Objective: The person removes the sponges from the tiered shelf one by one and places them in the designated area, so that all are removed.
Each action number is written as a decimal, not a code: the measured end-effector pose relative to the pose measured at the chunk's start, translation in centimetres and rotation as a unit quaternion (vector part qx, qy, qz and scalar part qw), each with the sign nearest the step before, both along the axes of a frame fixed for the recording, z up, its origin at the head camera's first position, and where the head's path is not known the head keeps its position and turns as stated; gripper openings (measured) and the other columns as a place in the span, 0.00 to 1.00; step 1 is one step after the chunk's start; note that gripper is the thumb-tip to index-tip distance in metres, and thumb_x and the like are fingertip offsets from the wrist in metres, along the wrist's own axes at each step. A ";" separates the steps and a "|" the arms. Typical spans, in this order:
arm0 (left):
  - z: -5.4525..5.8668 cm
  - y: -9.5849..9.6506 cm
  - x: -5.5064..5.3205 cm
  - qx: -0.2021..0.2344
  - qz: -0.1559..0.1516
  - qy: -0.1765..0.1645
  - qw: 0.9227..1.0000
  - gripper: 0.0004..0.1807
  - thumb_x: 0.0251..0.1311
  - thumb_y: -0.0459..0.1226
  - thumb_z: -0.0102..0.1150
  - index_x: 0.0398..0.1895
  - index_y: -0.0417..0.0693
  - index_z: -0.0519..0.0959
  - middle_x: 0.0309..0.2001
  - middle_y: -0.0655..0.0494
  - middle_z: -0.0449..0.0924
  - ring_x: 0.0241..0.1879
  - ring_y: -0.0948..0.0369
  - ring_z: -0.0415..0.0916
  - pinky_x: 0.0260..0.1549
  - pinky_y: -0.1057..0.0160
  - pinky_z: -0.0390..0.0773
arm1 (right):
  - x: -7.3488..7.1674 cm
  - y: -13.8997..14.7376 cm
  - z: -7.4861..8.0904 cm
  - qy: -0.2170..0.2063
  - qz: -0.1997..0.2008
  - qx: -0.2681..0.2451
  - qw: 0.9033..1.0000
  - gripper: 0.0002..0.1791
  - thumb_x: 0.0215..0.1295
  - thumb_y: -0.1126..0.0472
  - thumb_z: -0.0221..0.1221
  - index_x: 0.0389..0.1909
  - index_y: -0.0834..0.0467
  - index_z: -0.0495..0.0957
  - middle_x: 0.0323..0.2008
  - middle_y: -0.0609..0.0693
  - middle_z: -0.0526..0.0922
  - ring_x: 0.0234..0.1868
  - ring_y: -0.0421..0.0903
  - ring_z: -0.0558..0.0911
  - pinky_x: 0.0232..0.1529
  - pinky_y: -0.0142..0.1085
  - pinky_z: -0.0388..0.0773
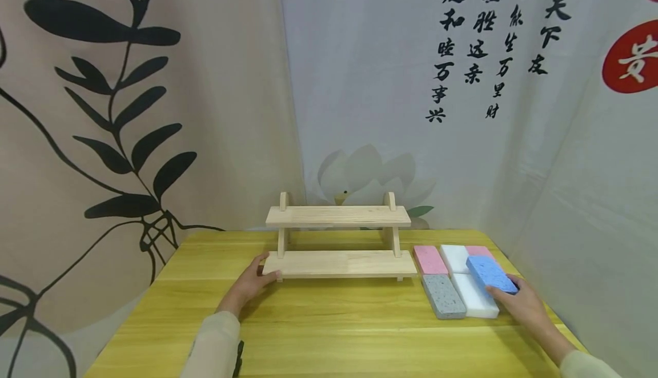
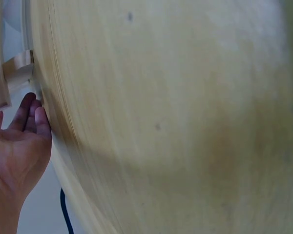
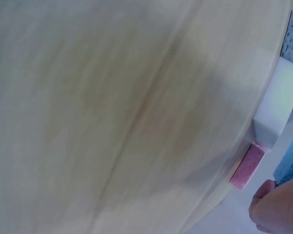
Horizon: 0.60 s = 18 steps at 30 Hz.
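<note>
A two-tier wooden rack stands toward the back of the table. My left hand grips the left end of its lower shelf, thumb at the front edge. In the left wrist view the palm of my left hand shows beside the shelf end, fingers reaching past it. On the right, my right hand pinches a blue sponge by its near end, tilted over the other sponges. In the right wrist view the blue sponge is apart from the table, and only part of my right hand shows.
Beside the rack's right end lie a pink sponge, a grey sponge, a white sponge, another white sponge and a partly covered pink sponge. Printed curtains hang behind and beside the wooden table.
</note>
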State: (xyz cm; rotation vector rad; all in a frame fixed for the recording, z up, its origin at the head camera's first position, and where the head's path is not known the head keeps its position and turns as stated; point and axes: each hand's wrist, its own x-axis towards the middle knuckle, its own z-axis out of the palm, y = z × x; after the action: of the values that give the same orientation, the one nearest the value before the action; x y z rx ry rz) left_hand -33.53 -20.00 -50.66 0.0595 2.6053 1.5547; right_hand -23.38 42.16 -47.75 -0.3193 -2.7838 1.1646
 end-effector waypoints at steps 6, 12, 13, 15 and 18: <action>0.1 0.0 0.0 -0.010 -0.001 -0.003 1.000 0.48 0.65 0.55 0.61 0.79 0.50 0.49 0.67 0.30 0.62 0.65 0.36 0.63 0.59 0.37 0.66 | 0.4 1.2 -0.5 -0.008 -0.010 -0.013 1.000 0.54 0.69 0.40 0.57 0.70 0.80 0.45 0.67 0.81 0.52 0.67 0.74 0.57 0.65 0.62 0.56; -0.1 -0.1 -0.1 -0.012 0.002 -0.007 1.000 0.47 0.65 0.55 0.61 0.79 0.50 0.49 0.68 0.29 0.60 0.65 0.35 0.62 0.59 0.36 0.66 | 0.7 2.4 -1.0 -0.029 -0.015 -0.014 0.999 0.57 0.68 0.36 0.56 0.71 0.80 0.42 0.68 0.82 0.48 0.68 0.76 0.54 0.66 0.63 0.53; -0.1 -0.1 -0.1 -0.011 0.001 -0.005 1.000 0.47 0.65 0.55 0.61 0.79 0.50 0.48 0.68 0.29 0.61 0.64 0.35 0.63 0.58 0.36 0.66 | 0.7 2.6 -1.1 -0.032 -0.017 -0.009 0.999 0.58 0.68 0.36 0.56 0.71 0.80 0.42 0.68 0.82 0.48 0.68 0.76 0.53 0.66 0.63 0.53; -0.2 0.0 -0.2 -0.007 0.003 -0.005 1.000 0.48 0.65 0.55 0.61 0.79 0.50 0.49 0.67 0.30 0.62 0.64 0.36 0.64 0.58 0.37 0.67 | 0.8 3.0 -1.2 -0.040 -0.019 -0.002 0.999 0.59 0.67 0.35 0.56 0.71 0.80 0.41 0.68 0.82 0.48 0.67 0.76 0.53 0.66 0.63 0.53; -0.4 -0.1 -0.3 -0.003 0.001 -0.001 1.000 0.48 0.64 0.56 0.62 0.79 0.50 0.49 0.66 0.30 0.63 0.63 0.37 0.66 0.58 0.38 0.68 | 1.0 3.4 -1.5 -0.039 -0.015 0.008 0.999 0.58 0.68 0.36 0.56 0.70 0.82 0.43 0.67 0.83 0.49 0.66 0.77 0.55 0.65 0.63 0.55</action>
State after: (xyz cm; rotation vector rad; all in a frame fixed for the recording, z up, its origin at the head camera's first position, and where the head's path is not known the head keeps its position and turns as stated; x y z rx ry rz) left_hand -33.87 -20.07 -51.03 0.0550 2.6084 1.5466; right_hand -22.34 45.60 -49.26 -0.4133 -2.8428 1.1481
